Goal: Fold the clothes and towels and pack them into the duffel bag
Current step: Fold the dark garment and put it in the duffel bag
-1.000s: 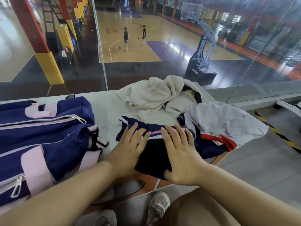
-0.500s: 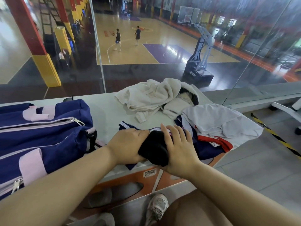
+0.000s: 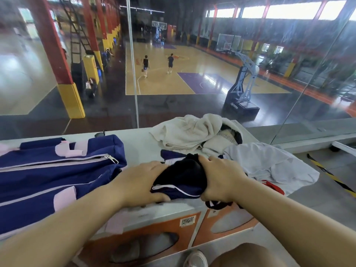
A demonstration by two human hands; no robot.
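The left hand [image 3: 143, 182] and right hand [image 3: 219, 180] squeeze a folded dark garment [image 3: 181, 178] at its 2 ends, just above the table [image 3: 142, 147], beside the zipped duffel bag [image 3: 57, 170]. It looks soft, light and floppy, so holding both ends should keep it folded.

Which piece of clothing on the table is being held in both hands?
The dark navy garment, bunched between the left hand and right hand. The cream towel and white shirt lie untouched behind.
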